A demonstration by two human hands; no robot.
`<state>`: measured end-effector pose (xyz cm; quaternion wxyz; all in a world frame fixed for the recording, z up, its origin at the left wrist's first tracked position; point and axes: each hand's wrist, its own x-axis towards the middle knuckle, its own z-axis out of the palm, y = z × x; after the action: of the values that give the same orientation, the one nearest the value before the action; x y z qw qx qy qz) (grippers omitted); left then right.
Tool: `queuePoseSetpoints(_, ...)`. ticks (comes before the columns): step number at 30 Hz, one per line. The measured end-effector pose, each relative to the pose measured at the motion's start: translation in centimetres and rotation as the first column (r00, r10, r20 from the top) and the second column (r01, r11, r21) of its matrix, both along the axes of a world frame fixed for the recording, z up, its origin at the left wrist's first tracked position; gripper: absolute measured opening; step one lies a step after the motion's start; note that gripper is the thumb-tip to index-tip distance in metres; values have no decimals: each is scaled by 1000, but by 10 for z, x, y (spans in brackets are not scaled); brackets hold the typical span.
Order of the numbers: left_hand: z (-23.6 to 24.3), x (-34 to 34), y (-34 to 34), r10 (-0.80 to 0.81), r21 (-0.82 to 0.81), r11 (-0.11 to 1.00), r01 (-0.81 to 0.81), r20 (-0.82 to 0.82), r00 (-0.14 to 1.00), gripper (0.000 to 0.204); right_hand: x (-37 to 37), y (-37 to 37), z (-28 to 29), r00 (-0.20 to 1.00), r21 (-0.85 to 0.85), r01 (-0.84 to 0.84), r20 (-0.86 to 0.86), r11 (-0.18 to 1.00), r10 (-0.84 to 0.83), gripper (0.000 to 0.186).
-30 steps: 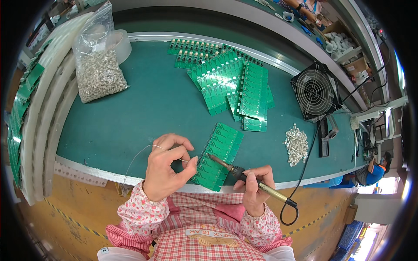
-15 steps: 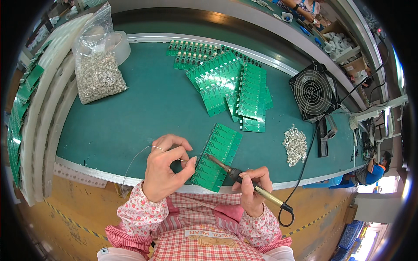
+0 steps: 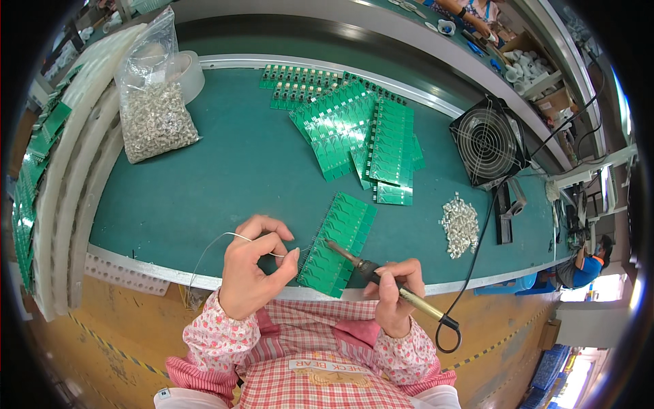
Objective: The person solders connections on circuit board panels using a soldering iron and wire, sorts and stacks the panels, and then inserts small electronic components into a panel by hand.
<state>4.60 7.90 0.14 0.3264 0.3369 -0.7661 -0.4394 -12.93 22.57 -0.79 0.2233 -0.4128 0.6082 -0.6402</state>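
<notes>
A green circuit board panel (image 3: 338, 245) lies tilted on the green mat in front of me, its near end by the table's front edge. To its left, my left hand (image 3: 257, 266) pinches a thin solder wire (image 3: 216, 240), which loops out behind the hand. The fingertips are close to the board's left edge, with its row of small pins. My right hand (image 3: 397, 293) is closed round the handle of a soldering iron (image 3: 371, 271). The iron's tip points left and sits over the middle of the board; I cannot tell whether it touches.
Overlapping circuit boards (image 3: 392, 146) lie farther back. A bag of small white parts (image 3: 157, 123) stands at left, beside boards in curved white racks (image 3: 82, 163). A black fan (image 3: 487, 143) and a pile of small parts (image 3: 460, 226) are at right. The iron's cord (image 3: 477, 252) runs past the pile.
My left hand has drawn slightly left, away from the board's edge. The iron's tip has shifted a little to the right over the board. Both hands keep their hold.
</notes>
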Motion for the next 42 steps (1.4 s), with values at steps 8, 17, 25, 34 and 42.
queuePoseSetpoints(8, 3, 2, 2, 3, -18, 1000, -2, 28, 1000, 21, -4, 9, -7, 997, -96, 12, 77, 995, -5, 12)
queuePoseSetpoints(17, 1, 2, 1, -23, -56, 998, 26, 54, 998, 20, -1, 5, 0, 996, -6, -37, 76, 999, 37, 12)
queuePoseSetpoints(25, 1, 1, 0, -39, -90, 995, 45, 68, 997, 21, -2, 5, -1, 998, -3, -55, 41, 998, 55, 12)
queuePoseSetpoints(34, -1, -1, 1, -34, -131, 991, 41, 56, 998, 21, -1, 3, -1, 991, -34, -88, -106, 996, 84, 10)
queuePoseSetpoints(42, 0, -1, 2, -16, -95, 995, 20, 49, 999, 21, 4, 3, -5, 998, -37, -32, -57, 999, 30, 10)
